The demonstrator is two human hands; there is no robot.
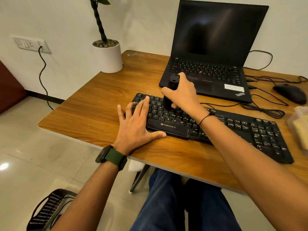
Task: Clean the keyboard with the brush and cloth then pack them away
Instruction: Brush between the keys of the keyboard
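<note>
Brush: the black cylindrical brush stands upright on the keyboard's upper-left keys.
Right hand: grip clenched around the brush body.
Left hand: grip released, fingers splayed flat across the keyboard's left end and the tabletop.

Keyboard black, pale legends, gold lettering on front edge. Brush black. Desk warm brown, streaked wood grain. Laptop black, red dot mid-keys. Mouse black. Plant pot white. Watch strap dark green. Trousers dark blue.
</note>
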